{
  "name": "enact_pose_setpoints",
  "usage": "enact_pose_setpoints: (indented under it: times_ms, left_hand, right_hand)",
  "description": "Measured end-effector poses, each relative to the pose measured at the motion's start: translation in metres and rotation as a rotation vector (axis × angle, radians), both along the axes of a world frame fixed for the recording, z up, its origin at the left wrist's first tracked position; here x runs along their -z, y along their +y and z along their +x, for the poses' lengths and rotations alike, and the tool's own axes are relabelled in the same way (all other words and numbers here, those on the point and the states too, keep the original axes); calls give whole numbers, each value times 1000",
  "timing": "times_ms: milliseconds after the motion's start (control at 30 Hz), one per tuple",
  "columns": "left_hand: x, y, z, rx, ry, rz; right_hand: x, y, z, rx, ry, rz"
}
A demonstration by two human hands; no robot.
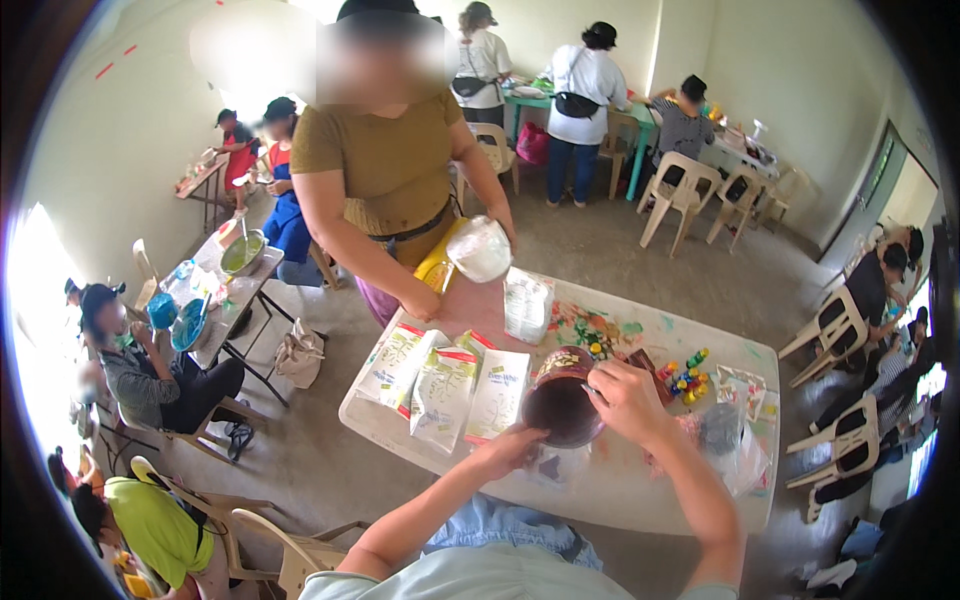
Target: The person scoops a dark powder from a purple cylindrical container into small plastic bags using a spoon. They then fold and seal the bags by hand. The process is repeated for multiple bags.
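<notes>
**Pale-walled room (690, 40), dark red-brown tub (562, 368) between two hands**

Beneath the hands, a whitish surface (620, 495) is smeared with color beyond them. The tub stands at its near edge, mouth tipped toward the wearer. The left hand (512, 450) curls partly closed around its lower left wall, thumb by the rim. The right hand (628, 398) is bunched at the right rim, fingertips drawn together; whether they grip the rim or something small cannot be told.

The tub's wall looks stiff and should not buckle under a squeeze. Its dark interior hides any contents, so its weight is uncertain; if bare inside, it is probably light and easily tipped. The curved side may slide under one palm, so a cupped hold low on the wall, with a second at the rim, seems safest.

Soft-looking white printed pouches (497, 395) lie left of the hands; small color bottles (690, 385) and clear plastic bags (745, 460) lie to their right. Across the surface, a co-worker (385, 150) holds a white packet (480, 250).
</notes>
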State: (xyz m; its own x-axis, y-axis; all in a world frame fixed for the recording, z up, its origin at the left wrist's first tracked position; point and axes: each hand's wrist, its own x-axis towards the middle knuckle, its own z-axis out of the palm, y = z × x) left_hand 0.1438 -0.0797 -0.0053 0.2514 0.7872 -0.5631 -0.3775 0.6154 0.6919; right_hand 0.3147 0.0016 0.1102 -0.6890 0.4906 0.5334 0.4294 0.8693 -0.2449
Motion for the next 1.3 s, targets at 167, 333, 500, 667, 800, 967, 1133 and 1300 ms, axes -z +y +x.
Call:
enact_pose_setpoints:
  times_ms: [167,333,500,667,800,967,1133,1300]
  left_hand:
    - [13,2,-2,-53,-10,9]
    - [15,3,-5,-92,-86,-22]
    - [16,7,2,-192,-117,-83]
    - [24,9,0,-197,-182,-78]
    - [26,9,11,-178,-167,-80]
    - [3,7,21,-197,-92,-59]
    - [15,6,26,-160,-13,19]
    - [26,3,29,-164,78,36]
  right_hand:
    - [2,7,-9,-47,-22,-15]
    - [4,9,-15,-18,-94,14]
    - [6,-1,-12,118,-45,144]
    - [33,-18,-3,291,184,-180]
    - [39,-33,-1,418,236,-305]
    - [46,-48,-7,494,136,-387]
    - [49,-50,-7,584,54,-444]
    - [44,-52,-11,633,-126,-506]
